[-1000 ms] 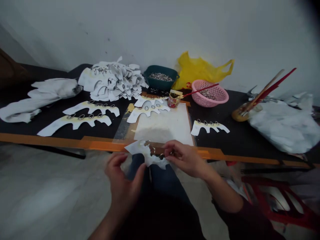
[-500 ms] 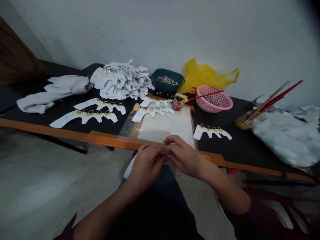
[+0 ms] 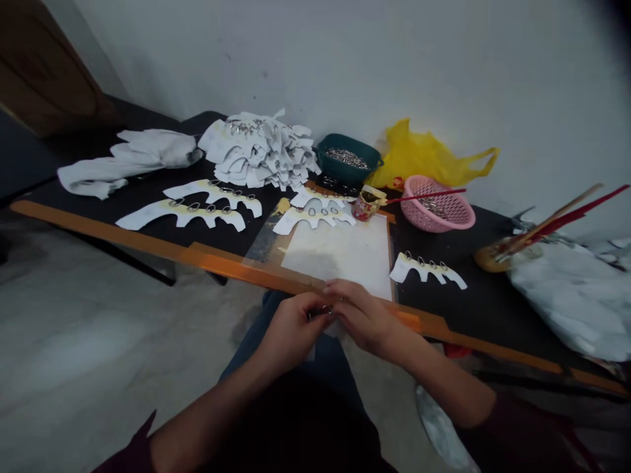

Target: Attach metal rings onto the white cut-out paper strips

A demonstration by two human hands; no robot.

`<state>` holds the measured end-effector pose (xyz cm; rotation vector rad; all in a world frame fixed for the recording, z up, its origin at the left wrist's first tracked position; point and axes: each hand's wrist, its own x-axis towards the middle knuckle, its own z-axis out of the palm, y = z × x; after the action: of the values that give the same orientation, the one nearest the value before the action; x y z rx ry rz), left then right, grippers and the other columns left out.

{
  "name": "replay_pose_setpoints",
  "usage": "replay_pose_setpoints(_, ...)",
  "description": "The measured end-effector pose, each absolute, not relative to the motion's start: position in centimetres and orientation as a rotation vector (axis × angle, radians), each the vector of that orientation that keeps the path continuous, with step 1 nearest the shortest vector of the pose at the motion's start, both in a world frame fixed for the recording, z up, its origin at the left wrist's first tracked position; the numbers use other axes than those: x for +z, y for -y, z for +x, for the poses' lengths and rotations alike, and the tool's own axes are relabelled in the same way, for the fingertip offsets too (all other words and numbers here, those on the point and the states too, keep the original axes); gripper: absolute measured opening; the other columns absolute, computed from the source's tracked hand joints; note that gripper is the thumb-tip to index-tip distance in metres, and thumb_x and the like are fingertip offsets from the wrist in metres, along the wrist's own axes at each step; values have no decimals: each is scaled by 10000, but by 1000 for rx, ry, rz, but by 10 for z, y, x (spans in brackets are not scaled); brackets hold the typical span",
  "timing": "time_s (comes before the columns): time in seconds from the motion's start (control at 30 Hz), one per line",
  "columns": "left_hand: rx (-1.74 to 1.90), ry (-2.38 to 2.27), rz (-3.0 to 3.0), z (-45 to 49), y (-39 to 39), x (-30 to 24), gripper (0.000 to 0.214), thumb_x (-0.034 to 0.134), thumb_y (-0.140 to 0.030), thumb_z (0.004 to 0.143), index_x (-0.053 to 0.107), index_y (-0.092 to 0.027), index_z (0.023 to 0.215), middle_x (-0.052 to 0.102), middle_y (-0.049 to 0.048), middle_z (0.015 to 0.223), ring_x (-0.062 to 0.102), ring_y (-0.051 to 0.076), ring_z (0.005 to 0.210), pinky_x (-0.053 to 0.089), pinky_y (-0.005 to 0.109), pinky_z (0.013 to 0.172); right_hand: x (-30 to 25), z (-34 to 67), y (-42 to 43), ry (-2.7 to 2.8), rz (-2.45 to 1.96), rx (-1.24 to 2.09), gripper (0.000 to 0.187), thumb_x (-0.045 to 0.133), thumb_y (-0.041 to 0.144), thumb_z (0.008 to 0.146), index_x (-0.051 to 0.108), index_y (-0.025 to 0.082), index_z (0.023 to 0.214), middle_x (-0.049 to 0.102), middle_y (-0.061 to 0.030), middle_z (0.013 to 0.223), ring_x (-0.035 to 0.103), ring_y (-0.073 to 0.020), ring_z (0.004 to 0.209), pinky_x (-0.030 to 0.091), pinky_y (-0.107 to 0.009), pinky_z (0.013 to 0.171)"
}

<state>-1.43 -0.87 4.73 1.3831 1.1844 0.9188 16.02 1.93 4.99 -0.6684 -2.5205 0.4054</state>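
Observation:
Above my lap, just off the table's front edge, my left hand (image 3: 290,332) and my right hand (image 3: 367,322) meet with fingers pinched together. Between the fingertips glints a small metal ring (image 3: 321,313), mostly covered. A bit of white material shows below the hands, largely hidden. Facing me on the table lies a pale sheet (image 3: 340,253). At its far edge are scalloped white cut-out pieces (image 3: 290,222) with metal rings along a yellowish glued strip. A similar piece (image 3: 426,270) lies on the right, and two more (image 3: 182,215) on the left.
A heap of white pieces (image 3: 266,154) stands behind, beside folded white cloth (image 3: 133,157). Metal rings fill a green basket (image 3: 348,157) and a pink basket (image 3: 436,203). Nearby are a small glue tin (image 3: 365,205), yellow bag (image 3: 428,154) and white plastic bag (image 3: 572,289).
The view has shifted and tilted slightly. My hands remain together, fingers repositioned, and the metal between them shows more clearly. White material left of my left hand has gone from sight there.

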Motion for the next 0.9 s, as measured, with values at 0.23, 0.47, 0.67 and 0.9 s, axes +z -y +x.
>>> replay_pose_setpoints(0.23, 849, -1147, 1176, -18, 9, 46, 149, 567, -260, 704, 649, -138, 721, 621, 26, 673, 518, 142, 614, 379, 234, 563, 50, 157, -18, 2482, -742, 493, 210, 435, 105, 849, 503, 225, 1006, 500, -111, 1186, 462, -207, 1168, 481, -412, 912)
replay_pose_setpoints(0.47, 945, -1281, 1301, -17, 13, 39, 92, 540, -214, 687, 615, -169, 657, 594, 8, 642, 511, 143, 625, 366, 233, 585, 61, 150, -24, 2579, -752, 596, 155, 418, 110, 839, 490, 194, 948, 439, -136, 1265, 383, -222, 1239, 423, -420, 971)
replay_pose_setpoints(0.67, 981, -1341, 1314, -19, 15, 32, 93, 529, -211, 704, 615, -178, 711, 611, 1, 671, 542, 145, 638, 379, 236, 590, 63, 154, -22, 2392, -1009, 607, 103, 456, 148, 840, 505, 203, 912, 438, -126, 1239, 423, -222, 1197, 420, -420, 955)
replay_pose_setpoints(0.9, 1090, -1310, 1301, -18, 14, 27, 107, 545, -243, 727, 633, -188, 754, 633, 12, 736, 553, 154, 698, 393, 246, 652, 57, 141, -11, 2292, -1084, 329, 118, 501, 158, 811, 571, 219, 884, 437, -103, 1225, 313, -288, 1261, 339, -532, 988)
